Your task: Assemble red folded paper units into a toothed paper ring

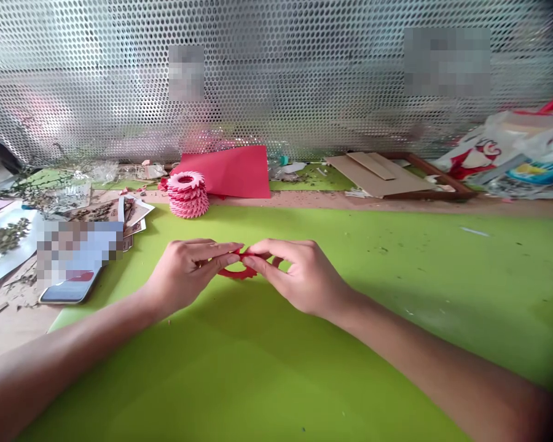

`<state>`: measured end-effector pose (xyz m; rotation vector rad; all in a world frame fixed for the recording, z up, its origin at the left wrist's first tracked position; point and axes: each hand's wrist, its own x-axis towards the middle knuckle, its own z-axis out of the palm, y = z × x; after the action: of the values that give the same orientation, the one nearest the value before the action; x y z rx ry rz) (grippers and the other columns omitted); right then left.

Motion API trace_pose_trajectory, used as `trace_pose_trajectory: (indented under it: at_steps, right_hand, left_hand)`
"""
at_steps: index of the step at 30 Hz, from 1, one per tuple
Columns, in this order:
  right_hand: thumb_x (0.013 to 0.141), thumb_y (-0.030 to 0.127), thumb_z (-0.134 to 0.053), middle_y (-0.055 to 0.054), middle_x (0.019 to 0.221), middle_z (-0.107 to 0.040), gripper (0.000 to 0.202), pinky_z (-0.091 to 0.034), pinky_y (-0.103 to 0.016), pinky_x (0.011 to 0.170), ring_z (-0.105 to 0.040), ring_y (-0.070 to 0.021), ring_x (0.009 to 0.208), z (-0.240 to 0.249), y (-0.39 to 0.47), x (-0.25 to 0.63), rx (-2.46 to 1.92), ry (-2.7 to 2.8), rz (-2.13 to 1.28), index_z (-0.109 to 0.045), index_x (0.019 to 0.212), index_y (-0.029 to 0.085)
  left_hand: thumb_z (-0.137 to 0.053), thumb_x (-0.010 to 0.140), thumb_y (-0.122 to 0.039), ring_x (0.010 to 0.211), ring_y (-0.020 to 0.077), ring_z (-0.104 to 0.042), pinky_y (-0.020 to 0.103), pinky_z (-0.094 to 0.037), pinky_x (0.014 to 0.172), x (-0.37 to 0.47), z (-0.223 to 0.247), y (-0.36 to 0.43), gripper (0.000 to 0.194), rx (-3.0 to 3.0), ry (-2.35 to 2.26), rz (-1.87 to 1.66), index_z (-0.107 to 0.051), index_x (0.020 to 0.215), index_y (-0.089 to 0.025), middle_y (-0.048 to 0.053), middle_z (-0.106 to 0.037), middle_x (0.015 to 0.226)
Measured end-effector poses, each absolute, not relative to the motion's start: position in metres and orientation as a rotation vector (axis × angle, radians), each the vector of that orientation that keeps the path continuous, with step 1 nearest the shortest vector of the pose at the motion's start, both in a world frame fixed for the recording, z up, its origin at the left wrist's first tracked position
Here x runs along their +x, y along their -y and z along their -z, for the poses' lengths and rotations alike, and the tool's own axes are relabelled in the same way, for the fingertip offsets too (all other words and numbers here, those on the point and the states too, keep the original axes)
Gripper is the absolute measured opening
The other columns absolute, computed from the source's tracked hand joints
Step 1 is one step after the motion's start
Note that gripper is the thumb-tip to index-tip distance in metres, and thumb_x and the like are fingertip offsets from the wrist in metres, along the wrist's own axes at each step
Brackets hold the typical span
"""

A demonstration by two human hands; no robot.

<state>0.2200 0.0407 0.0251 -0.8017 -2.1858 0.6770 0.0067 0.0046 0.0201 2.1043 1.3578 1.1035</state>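
Note:
Just above the green mat (pixel 258 362), a red paper ring (pixel 238 274) with a toothed outer edge is pinched between my two hands. My left hand (pixel 187 270) grips its left and far side with thumb and forefinger. From the other side my right hand (pixel 299 270) closes its thumb and fingertips on the far right part, close to the left fingertips. The fingers cover much of the ring's far edge. Beyond my left hand stands a stack of pink and red toothed paper rings (pixel 188 199).
A red paper sheet (pixel 230 172) lies behind the stack. On the left are a phone (pixel 69 293), photo cards (pixel 138 215) and dried plant bits. Cardboard pieces (pixel 378 175) and plastic bags (pixel 520 153) sit at the back right, before a perforated metal panel (pixel 295 80).

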Motion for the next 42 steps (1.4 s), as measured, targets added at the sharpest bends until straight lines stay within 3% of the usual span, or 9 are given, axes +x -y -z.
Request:
trace_pose_trajectory:
  at_steps: [3,6,15,18,24,28,33,37,42]
  right_hand:
    - [0.093,0.038,-0.061,-0.005,0.082,-0.075,0.023,-0.052,-0.025,0.058,-0.068,-0.0164,0.068,-0.023,-0.044,0.219,-0.916,2.028,-0.942,-0.072,0.092,0.017]
    - [0.087,0.049,-0.066,-0.006,0.082,-0.074,0.034,-0.053,-0.027,0.057,-0.067,-0.0174,0.069,-0.019,-0.049,0.219,-0.993,1.853,-1.168,-0.070,0.092,0.016]
    - [0.083,0.047,-0.069,-0.005,0.083,-0.072,0.034,-0.054,-0.026,0.056,-0.066,-0.0156,0.069,-0.019,-0.049,0.217,-1.054,1.598,-1.473,-0.064,0.097,0.017]
    - [0.084,0.047,-0.068,-0.004,0.082,-0.071,0.033,-0.052,-0.027,0.058,-0.064,-0.0154,0.070,-0.019,-0.049,0.218,-1.056,1.676,-1.447,-0.065,0.097,0.017]
    - [0.088,0.046,-0.062,-0.003,0.079,-0.068,0.031,-0.044,-0.027,0.059,-0.058,-0.0144,0.065,-0.017,-0.048,0.214,-1.083,1.869,-1.374,-0.067,0.095,0.016]
    - [0.091,0.048,-0.057,-0.001,0.072,-0.062,0.034,-0.040,-0.026,0.057,-0.052,-0.0129,0.062,-0.013,-0.048,0.209,-1.046,1.959,-1.301,-0.068,0.085,0.016]
    - [0.090,0.047,-0.056,0.000,0.065,-0.057,0.036,-0.039,-0.025,0.054,-0.051,-0.0133,0.060,-0.006,-0.050,0.205,-1.039,1.995,-1.301,-0.064,0.076,0.016]
    - [0.090,0.045,-0.056,0.001,0.061,-0.053,0.034,-0.039,-0.024,0.052,-0.048,-0.0128,0.058,-0.005,-0.051,0.205,-1.026,2.002,-1.308,-0.061,0.072,0.016]
    - [0.090,0.042,-0.054,0.001,0.060,-0.053,0.033,-0.038,-0.024,0.051,-0.048,-0.0132,0.057,-0.008,-0.049,0.205,-1.052,2.038,-1.283,-0.063,0.071,0.016]
  left_hand:
    - [-0.050,0.098,-0.040,0.051,0.0095,-0.058,0.020,-0.046,0.050,0.005,-0.025,-0.002,0.042,2.070,-1.414,-1.033,-0.065,0.131,-0.019,0.002,-0.074,0.078]
    - [-0.042,0.101,-0.046,0.051,0.0080,-0.055,0.020,-0.046,0.050,-0.001,-0.028,-0.003,0.050,1.903,-1.393,-1.064,-0.052,0.141,-0.020,0.005,-0.074,0.096]
    - [-0.068,0.087,-0.038,0.075,0.0155,-0.067,0.025,-0.055,0.065,-0.005,-0.020,-0.008,0.067,1.618,-1.105,-0.928,-0.039,0.144,-0.019,0.010,-0.070,0.104]
    - [-0.061,0.091,-0.041,0.079,0.0163,-0.068,0.025,-0.054,0.069,-0.004,-0.020,-0.007,0.054,1.630,-1.112,-0.967,-0.048,0.138,-0.018,0.009,-0.071,0.102]
    - [-0.060,0.089,-0.047,0.076,0.0180,-0.066,0.026,-0.051,0.065,-0.004,-0.017,-0.015,0.038,1.640,-1.295,-0.877,-0.070,0.102,-0.013,0.008,-0.075,0.090]
    - [-0.064,0.085,-0.048,0.079,0.0194,-0.067,0.027,-0.051,0.069,-0.001,-0.015,-0.017,0.039,1.632,-1.305,-0.825,-0.073,0.095,-0.012,0.008,-0.076,0.092]
    - [-0.064,0.084,-0.050,0.067,0.0166,-0.064,0.023,-0.047,0.056,0.003,-0.015,-0.016,0.043,1.629,-1.308,-0.805,-0.072,0.109,-0.015,0.004,-0.075,0.080]
    - [-0.061,0.086,-0.050,0.072,0.0168,-0.065,0.022,-0.049,0.061,0.004,-0.016,-0.017,0.038,1.660,-1.313,-0.825,-0.075,0.094,-0.015,0.005,-0.076,0.086]
    - [-0.060,0.084,-0.054,0.060,0.0129,-0.056,0.020,-0.039,0.051,0.004,-0.015,-0.022,0.041,1.696,-1.389,-0.722,-0.073,0.087,-0.015,0.002,-0.070,0.073]
